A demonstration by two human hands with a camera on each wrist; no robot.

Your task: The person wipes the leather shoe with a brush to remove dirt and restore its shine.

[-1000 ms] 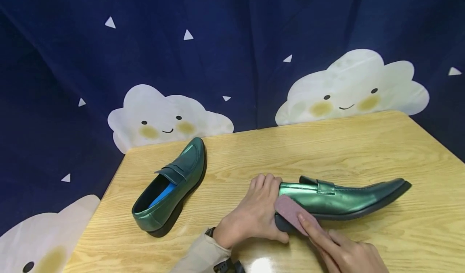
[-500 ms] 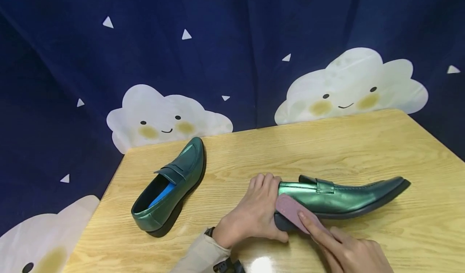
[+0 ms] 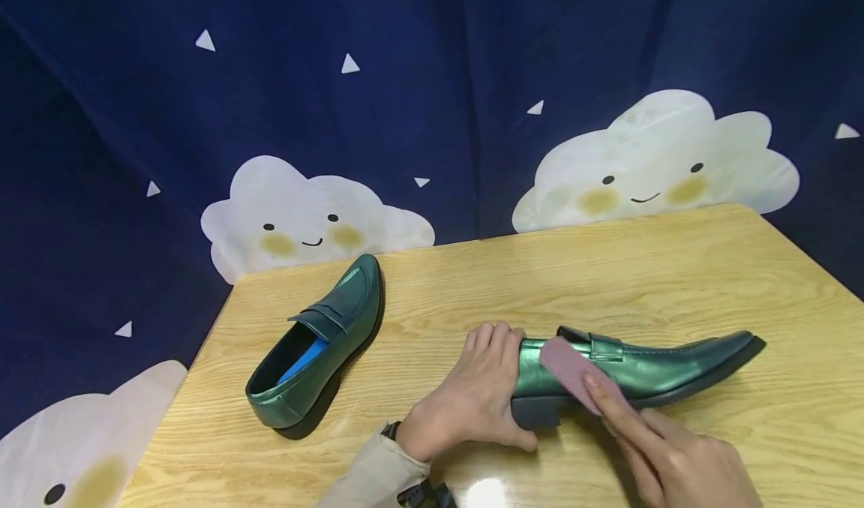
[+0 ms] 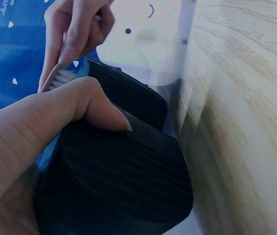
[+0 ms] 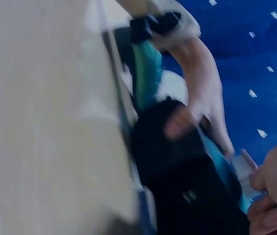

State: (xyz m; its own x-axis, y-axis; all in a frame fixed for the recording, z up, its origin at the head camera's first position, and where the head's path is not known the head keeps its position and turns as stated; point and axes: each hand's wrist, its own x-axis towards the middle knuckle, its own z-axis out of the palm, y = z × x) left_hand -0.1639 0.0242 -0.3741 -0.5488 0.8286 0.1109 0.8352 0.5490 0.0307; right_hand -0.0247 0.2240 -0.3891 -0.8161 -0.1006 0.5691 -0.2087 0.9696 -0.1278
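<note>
A shiny green loafer [image 3: 682,369] is tilted with its side toward the head camera, toe pointing right. My left hand [image 3: 472,395] grips its heel end, the thumb lying against the black heel block [image 4: 128,176] in the left wrist view. With my right hand [image 3: 682,448] I hold a pink-backed brush [image 3: 574,369], index finger stretched along its back. White bristles [image 4: 62,78] show in the left wrist view, facing the shoe. In the head view the brush overlaps the loafer's side, just behind the strap.
The matching green loafer [image 3: 351,313], with a blue insole, stands at the left of the wooden table [image 3: 432,305]. Behind the table hangs a dark blue curtain [image 3: 405,118] printed with clouds and white triangles.
My right hand has moved the brush up and slightly right, from near the heel's lower edge toward the shoe's opening. My left hand and both loafers stay in place.
</note>
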